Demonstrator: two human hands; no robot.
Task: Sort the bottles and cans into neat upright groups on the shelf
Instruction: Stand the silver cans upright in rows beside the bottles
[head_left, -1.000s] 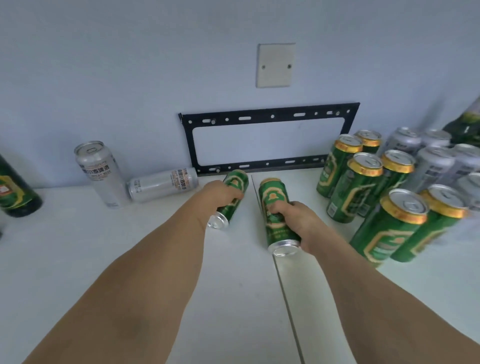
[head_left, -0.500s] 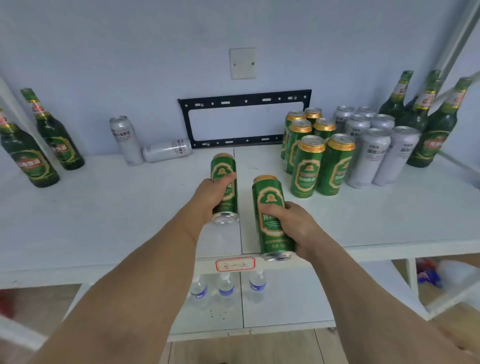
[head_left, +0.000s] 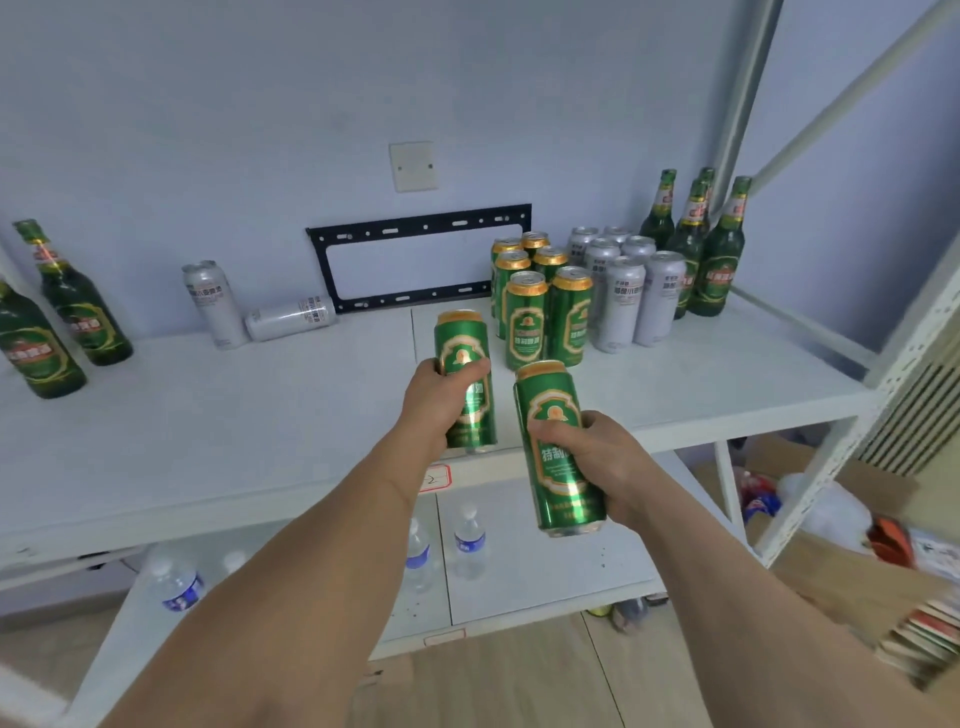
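One tall green aluminium can (head_left: 466, 379) is gripped in the left hand (head_left: 440, 397), another (head_left: 561, 449) in the right hand (head_left: 605, 460); clustered upright green cans (head_left: 540, 306) far right risk being toppled if clipped.

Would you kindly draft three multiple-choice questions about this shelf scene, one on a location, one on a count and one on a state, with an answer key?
1. Where does the silver can lying on its side rest?
A. On the lower shelf
B. On the top shelf, left of the black bracket
C. Among the green bottles at the right

2. How many green cans are held in hands?
A. One
B. Two
C. Three

3. What is the right hand doing?
A. Gripping a green can
B. Resting open on the shelf
C. Holding a bottle

Answers:
1 B: the lying silver can sits beside an upright silver can, just left of the black bracket.
2 B: the left hand holds one green can, and the right hand another.
3 A: its fingers wrap the nearer green can.
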